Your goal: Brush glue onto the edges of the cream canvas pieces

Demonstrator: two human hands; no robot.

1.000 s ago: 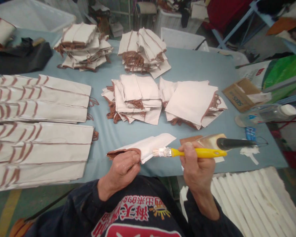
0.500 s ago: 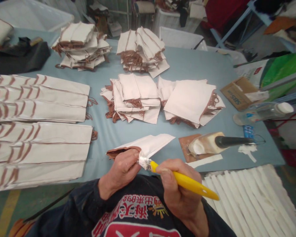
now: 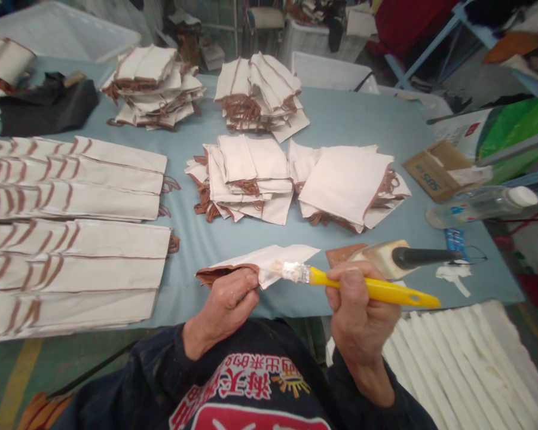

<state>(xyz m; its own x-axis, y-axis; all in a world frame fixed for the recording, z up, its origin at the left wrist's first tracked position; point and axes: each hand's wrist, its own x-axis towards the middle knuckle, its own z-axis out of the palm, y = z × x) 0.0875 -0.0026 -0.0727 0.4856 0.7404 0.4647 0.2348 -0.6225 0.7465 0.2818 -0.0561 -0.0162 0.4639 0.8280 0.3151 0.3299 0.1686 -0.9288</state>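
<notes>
My left hand (image 3: 226,304) is closed on the brown-trimmed edge of a white fabric pouch (image 3: 291,255), which lies on the table with its brown-lined opening to the left. In my right hand (image 3: 363,304) is a yellow-handled brush (image 3: 376,289), held level. White paste coats its bristles, which point left over the pouch; whether they touch it I cannot tell. Just beyond my right hand stands a tilted cut-open container (image 3: 381,257) with a black-handled tool (image 3: 424,257) lying across it. A brown board (image 3: 343,254) lies beneath the container.
Stacks of white pouches (image 3: 251,158) with brown cords stand across the table (image 3: 354,119). Overlapping rows of pouches (image 3: 112,245) cover the left side. A clear bottle (image 3: 479,206) and a cardboard box (image 3: 434,173) are at the right. White strips (image 3: 470,358) lie at lower right.
My right hand and the brush have moved right and away from me, off the pouch's near corner by my left hand. The left hand keeps its hold.
</notes>
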